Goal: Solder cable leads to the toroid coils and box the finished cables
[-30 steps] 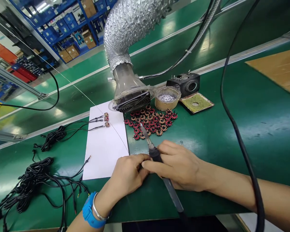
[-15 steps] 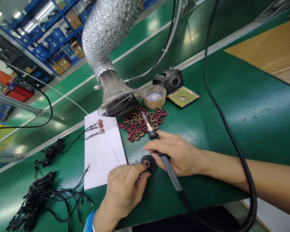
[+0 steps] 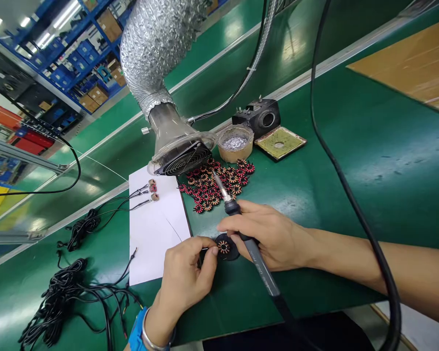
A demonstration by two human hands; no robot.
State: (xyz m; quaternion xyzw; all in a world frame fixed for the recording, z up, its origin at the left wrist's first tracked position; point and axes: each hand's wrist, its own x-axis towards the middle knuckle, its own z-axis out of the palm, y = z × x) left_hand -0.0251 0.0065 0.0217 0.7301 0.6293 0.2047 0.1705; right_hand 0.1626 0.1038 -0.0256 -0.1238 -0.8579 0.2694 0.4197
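My left hand point(image 3: 190, 273) is closed, thumb and forefinger pinched at the left edge of a small wire-wound ring coil point(image 3: 224, 246). A thin solder wire point(image 3: 173, 229) runs into this hand from above the white sheet; its end is hidden by the fingers. The coil lies on a round black disc point(image 3: 234, 251) on the bench. My right hand point(image 3: 267, 234) grips a soldering iron point(image 3: 259, 265) like a pen. Its metal tip points up and away, over a heap of red and copper ring coils point(image 3: 208, 192).
A fume duct point(image 3: 161, 53) with a fan hood hangs over the heap. Behind are a round tub point(image 3: 236, 152), a black iron stand point(image 3: 265, 119) and a yellow sponge tray point(image 3: 283, 144). Black cables point(image 3: 54, 297) lie left by a white sheet point(image 3: 153, 258). The iron's cord point(image 3: 336, 170) loops right.
My left fingers have moved up from below the coil to its left edge, and thumb and forefinger now meet there. My right hand and the iron have barely moved.
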